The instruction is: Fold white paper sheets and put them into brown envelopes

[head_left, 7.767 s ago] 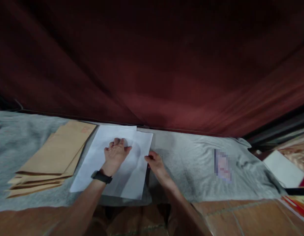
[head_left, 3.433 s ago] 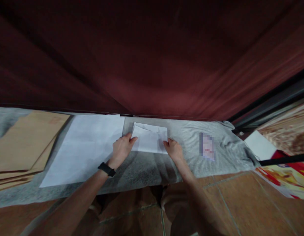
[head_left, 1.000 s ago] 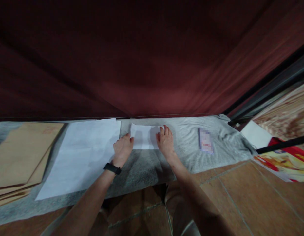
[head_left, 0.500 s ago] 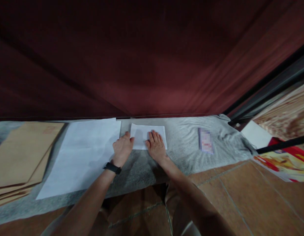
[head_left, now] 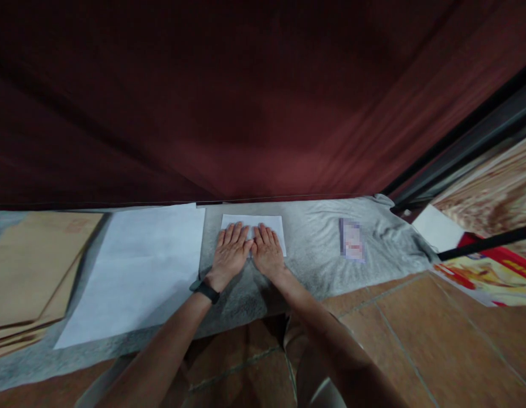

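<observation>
A small white sheet of folded paper [head_left: 269, 221] lies on a grey cloth [head_left: 305, 272] in front of me. Flat on its left half rests my left hand [head_left: 232, 252], fingers stretched out, a dark watch band [head_left: 206, 290] at its wrist. My right hand [head_left: 267, 249] lies flat on the middle of the same paper, with its thumb close against the left one. The palms hide the paper's near edge in part. Left of my hands, large white sheets [head_left: 139, 272] are spread on the cloth.
Brown paper envelopes [head_left: 37, 266] are stacked at the far left. A small pale purple packet [head_left: 352, 241], blurred out, lies to the right. Behind the cloth hangs a dark red curtain [head_left: 254, 124]. Black bars [head_left: 488, 246] and a colourful printed box [head_left: 492, 275] stand at the right, above tiled floor [head_left: 399, 328].
My left hand has moved right from the paper's left edge and now lies flat on it, fingers extended. The right hand stays nearly in place. The view has shifted slightly.
</observation>
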Demonstrator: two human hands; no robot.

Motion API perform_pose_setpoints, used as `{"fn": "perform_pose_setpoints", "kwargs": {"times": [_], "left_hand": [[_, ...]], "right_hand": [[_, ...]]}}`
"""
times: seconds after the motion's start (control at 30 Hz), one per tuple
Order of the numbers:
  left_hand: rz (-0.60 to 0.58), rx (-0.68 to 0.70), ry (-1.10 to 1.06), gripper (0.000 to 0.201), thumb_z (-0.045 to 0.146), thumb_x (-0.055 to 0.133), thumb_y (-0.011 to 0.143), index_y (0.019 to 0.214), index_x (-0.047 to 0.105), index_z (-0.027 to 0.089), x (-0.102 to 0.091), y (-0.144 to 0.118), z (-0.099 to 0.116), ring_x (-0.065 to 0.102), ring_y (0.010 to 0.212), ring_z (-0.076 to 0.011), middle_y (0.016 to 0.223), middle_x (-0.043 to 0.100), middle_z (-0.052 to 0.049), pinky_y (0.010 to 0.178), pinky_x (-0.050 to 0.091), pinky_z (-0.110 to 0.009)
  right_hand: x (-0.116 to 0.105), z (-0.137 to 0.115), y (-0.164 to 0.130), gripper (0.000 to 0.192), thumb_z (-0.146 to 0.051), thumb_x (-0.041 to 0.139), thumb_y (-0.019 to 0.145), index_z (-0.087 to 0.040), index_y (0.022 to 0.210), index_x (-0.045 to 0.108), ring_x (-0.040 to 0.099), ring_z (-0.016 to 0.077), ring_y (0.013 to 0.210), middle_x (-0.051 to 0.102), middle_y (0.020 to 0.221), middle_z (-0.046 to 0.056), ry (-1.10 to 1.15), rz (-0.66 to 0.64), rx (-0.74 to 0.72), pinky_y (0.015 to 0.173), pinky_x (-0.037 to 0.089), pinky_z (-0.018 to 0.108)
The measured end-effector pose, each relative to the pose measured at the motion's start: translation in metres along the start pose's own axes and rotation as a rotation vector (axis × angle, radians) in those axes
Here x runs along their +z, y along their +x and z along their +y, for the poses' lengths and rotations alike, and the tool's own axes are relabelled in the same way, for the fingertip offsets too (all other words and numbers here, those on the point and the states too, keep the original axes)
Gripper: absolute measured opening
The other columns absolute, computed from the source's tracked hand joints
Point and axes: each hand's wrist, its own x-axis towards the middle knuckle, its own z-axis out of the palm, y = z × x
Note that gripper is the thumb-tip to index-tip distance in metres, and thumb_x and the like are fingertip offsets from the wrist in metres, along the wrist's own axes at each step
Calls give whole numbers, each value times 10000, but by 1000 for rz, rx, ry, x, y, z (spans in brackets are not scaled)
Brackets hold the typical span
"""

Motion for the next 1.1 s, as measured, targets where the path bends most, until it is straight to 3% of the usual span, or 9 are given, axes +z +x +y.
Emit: {"fn": "perform_pose_setpoints", "kwargs": {"times": [0.3, 0.63, 0.7, 0.8, 0.97, 1.1], "left_hand": [[-9, -36, 18, 582, 418, 266, 1027, 1566, 334, 209, 4, -3, -10, 181, 1547, -265, 1660, 251, -89, 1252, 129, -478], [0, -53, 41, 623, 450, 305, 1018, 1568, 321, 159, 1, -6, -15, 218, 1535, -293, 1657, 229, -157, 1235, 190, -479], [0, -53, 43, 622, 445, 314, 1017, 1568, 320, 158, 0, -6, -14, 224, 1534, -291, 1654, 240, -157, 1236, 186, -478], [-3, -54, 48, 618, 429, 326, 1013, 1561, 334, 144, -2, -6, -12, 234, 1531, -295, 1651, 248, -164, 1237, 182, -476], [-19, -45, 73, 585, 318, 320, 1001, 1559, 337, 143, -5, -7, -12, 220, 1536, -272, 1649, 261, -149, 1238, 189, -468], [-15, -38, 63, 576, 276, 302, 997, 1550, 352, 121, -4, -9, -13, 215, 1537, -274, 1647, 252, -161, 1241, 181, -471]], "right_hand": [[0, 22, 0, 531, -402, 334, 1071, -163, 1543, 386, 343, 268, 1480, 362, 1605, 120, -6, 19, 90, 1208, 269, 470], [-22, 54, 7, 541, -307, 365, 1044, -14, 1496, 422, 366, 330, 1458, 415, 1552, 215, -49, 1, 262, 1204, 237, 528], [-26, 49, 14, 552, -293, 365, 1043, 11, 1504, 394, 331, 330, 1478, 364, 1576, 231, -44, 39, 265, 1209, 238, 514], [-24, 28, 24, 556, -319, 342, 1057, -45, 1540, 352, 298, 285, 1500, 318, 1613, 184, 33, 73, 152, 1206, 275, 461], [-4, -11, 28, 525, -393, 330, 1066, -133, 1509, 440, 375, 255, 1465, 399, 1589, 111, 122, 6, -28, 1203, 302, 434], [5, -15, 25, 516, -395, 337, 1068, -135, 1497, 460, 385, 265, 1457, 411, 1582, 109, 90, 4, -30, 1216, 275, 455]]}}
